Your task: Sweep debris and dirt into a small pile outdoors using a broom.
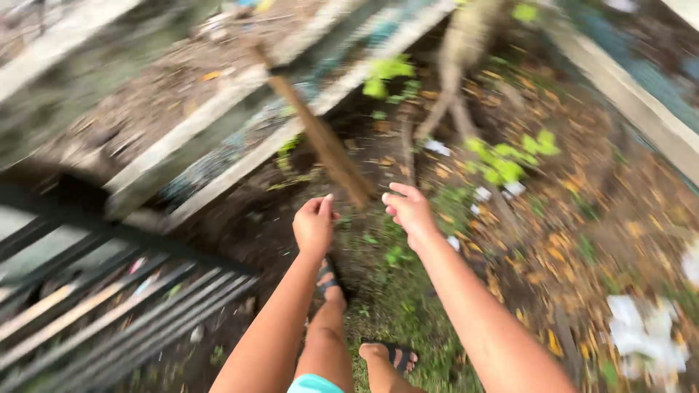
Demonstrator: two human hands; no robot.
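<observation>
Wooden stick (pixel 320 138) between hands, ungripped; left hand (pixel 314 225) loosely curled, right hand (pixel 409 209) open.

I see both bare hands out over the ground beside a blurred brown wooden stick (pixel 320 138) — the left hand (pixel 314 225) loosely curled just below its lower end, the right hand (pixel 410 211) spread-fingered just right of it. Below the stick's end stand feet in dark strapped sandals (pixel 398 356) on patchy grass — yellow fallen leaves (pixel 561 240) lie right of it.

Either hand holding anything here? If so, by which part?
Nothing held. Left hand is loosely curled, right hand open; the brown stick is blurred just beyond both, clear of the fingers.
</observation>
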